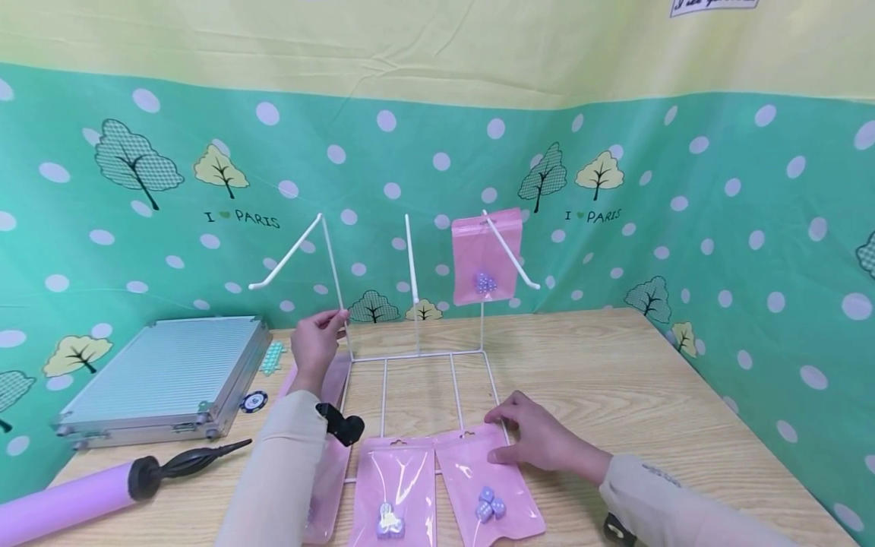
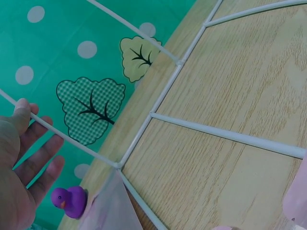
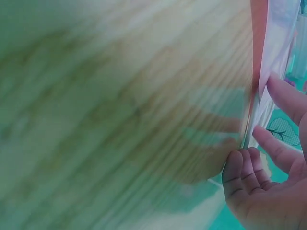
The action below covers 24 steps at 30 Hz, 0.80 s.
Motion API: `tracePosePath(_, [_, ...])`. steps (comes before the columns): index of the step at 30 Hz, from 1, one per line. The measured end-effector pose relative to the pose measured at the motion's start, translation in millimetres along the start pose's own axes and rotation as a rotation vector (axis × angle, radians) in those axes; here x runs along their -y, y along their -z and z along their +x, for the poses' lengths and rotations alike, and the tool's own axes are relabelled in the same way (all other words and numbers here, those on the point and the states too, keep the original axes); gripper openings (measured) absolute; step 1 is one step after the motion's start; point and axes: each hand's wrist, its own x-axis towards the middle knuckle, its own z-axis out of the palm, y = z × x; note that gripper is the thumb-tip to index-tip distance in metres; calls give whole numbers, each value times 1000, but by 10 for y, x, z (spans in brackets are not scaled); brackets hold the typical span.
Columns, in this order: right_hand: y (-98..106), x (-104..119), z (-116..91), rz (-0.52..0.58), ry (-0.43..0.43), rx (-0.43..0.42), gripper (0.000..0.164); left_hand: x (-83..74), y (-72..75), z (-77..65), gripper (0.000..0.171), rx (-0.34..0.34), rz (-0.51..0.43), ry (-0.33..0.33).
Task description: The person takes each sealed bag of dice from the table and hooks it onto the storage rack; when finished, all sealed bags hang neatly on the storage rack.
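A white wire display rack [image 1: 417, 355] stands on the table, with three long hooks at its top. My left hand [image 1: 318, 342] pinches its left upright between thumb and fingers; the left wrist view shows the hand [image 2: 24, 158] around that wire. One pink zip pouch [image 1: 472, 251] with small purple dice hangs on the right hook. Across the rack's base lie two more, a middle pink pouch [image 1: 396, 475] and a right pink pouch [image 1: 509, 501]. My right hand [image 1: 536, 437] holds the right pouch by its edge, its fingertips [image 3: 232, 163] touching the film.
Another pink pouch [image 1: 331, 456] lies partly under my left forearm. Leftward are a silver case [image 1: 164, 380], a poker chip [image 1: 254, 401], a teal piece [image 1: 273, 357] and a purple hand pump [image 1: 75, 501]. A purple rubber duck [image 2: 74, 201] sits behind the left hand. Patterned cloth [image 1: 383, 167] hangs behind.
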Motion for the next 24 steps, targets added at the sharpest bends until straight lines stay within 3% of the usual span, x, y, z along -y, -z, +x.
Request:
tracePosePath(13, [-14, -17, 79, 43, 2, -2, 44, 15, -3, 9, 40, 0, -3, 4])
tracePosePath(24, [40, -82, 67, 176, 34, 40, 18, 6, 2, 2, 40, 2, 2, 0])
